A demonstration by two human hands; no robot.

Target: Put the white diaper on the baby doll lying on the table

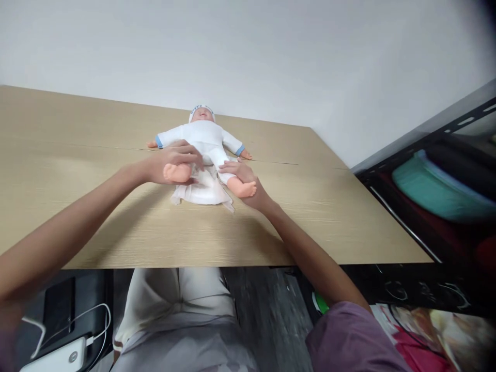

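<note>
A baby doll (203,133) in a white suit with blue cuffs and a printed white headband lies on its back, arms spread, feet toward me. Under its hips a white diaper (201,194) is spread out, its thin edges crumpled. My left hand (172,160) is curved around the doll's leg on the left, and the bare foot shows in front of the palm. On the other leg lies my right hand (246,181), fingers over the shin and palm behind the foot. The doll's legs are parted, with the diaper showing between them.
The doll lies on a wood-coloured table (329,217) against a white wall (248,57). To the right stands a black rack (411,232) holding a teal item (442,188). Below left, a white power bank (58,356) with a cable rests on a black seat.
</note>
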